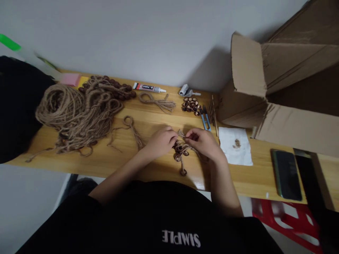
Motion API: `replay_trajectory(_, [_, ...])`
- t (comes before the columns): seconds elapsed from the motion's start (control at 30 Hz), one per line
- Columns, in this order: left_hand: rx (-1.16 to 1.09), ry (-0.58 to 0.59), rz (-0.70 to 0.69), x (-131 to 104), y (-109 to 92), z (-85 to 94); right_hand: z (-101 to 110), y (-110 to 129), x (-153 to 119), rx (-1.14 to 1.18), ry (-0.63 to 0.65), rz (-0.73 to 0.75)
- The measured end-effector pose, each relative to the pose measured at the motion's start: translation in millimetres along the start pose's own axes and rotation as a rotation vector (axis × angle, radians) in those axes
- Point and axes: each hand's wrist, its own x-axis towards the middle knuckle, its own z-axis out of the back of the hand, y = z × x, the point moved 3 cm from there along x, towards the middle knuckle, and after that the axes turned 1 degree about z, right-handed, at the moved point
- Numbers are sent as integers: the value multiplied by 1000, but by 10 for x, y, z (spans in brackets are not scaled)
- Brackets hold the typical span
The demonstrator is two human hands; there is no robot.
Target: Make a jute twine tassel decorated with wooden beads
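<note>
Item, centre: one cluster of tan twisted twine and dark-brown, rounded shell pieces point(178, 152), on the worktop of glossy, yellowish grained wood point(256, 176), directly before you and between your two hands. Its long axis runs roughly away from your body: a frayed tuft at the far end, a single shell on a short cord at the near end. The tuft stands in the gap between both sets of fingertips, neither hand clearly nearer; the shells lie just below, towards you.

Right hand point(204, 143): thumb and forefinger pinch a strand beside the tuft. Left hand point(161, 141): fingers bent, tips drawn together at the cluster's upper left; whether a strand is caught there, you cannot tell from this view.

Beyond your right fingers: one small pile of cup-shaped brown shells with pale insides point(191, 105); beside it, one pair of snips with blue handles and dark blades point(205, 119).

Near your left hand: one slim, looped length of tan twine point(134, 131), fibrous and plied. Farther left: one large, coarse heap of coiled and knotted tan twine point(92, 113), dark round beads along its far edge.
</note>
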Motion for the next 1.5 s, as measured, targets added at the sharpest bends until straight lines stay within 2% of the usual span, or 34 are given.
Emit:
replay_trajectory(0.17, [-28,-37,1,36,1,-52,1,53,-9,-67,12,28])
replay_trajectory(0.33, [-76,-110,-26,40,34,-99,-47,55,3,-134,38,-10])
replay_trajectory(0.5, [-95,-106,6,49,68,-124,-69,56,21,-155,29,-35])
replay_trajectory(0.97, [-43,-120,-30,31,46,-130,-21,-17,13,-11,-15,-48])
replay_trajectory(1.33, [-40,-126,-46,23,64,-152,2,-17,9,41,-59,-133])
replay_trajectory(1.5, [-43,-159,-97,-4,45,-150,1,-82,15,87,-110,-152])
